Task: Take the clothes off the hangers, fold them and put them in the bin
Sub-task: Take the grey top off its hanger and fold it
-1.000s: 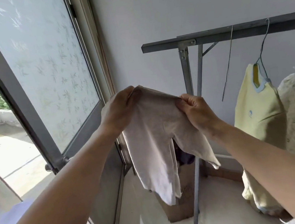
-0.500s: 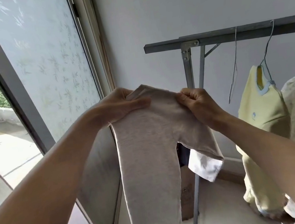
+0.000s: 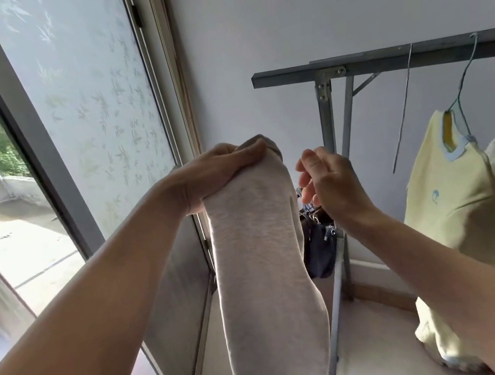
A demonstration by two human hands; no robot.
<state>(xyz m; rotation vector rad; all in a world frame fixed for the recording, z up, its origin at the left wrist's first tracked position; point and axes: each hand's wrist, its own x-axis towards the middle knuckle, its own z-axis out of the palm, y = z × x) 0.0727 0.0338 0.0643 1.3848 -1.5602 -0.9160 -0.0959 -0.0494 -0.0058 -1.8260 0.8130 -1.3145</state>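
Left hand (image 3: 222, 175) gripping trousers (image 3: 264, 274) at waist, legs hanging doubled below it, likely mid-fold. Right hand (image 3: 328, 182) just beside, fingers loose, holding nothing, likely readying next fold.

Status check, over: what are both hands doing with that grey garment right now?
Left hand grips grey garment, hanging folded lengthwise. Right hand open beside it, holding nothing. Yellow top on its hanger. Nothing in the way.

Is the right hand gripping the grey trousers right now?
No, the right hand is off the grey trousers, fingers loosely spread beside them, while only the left hand holds their top edge.
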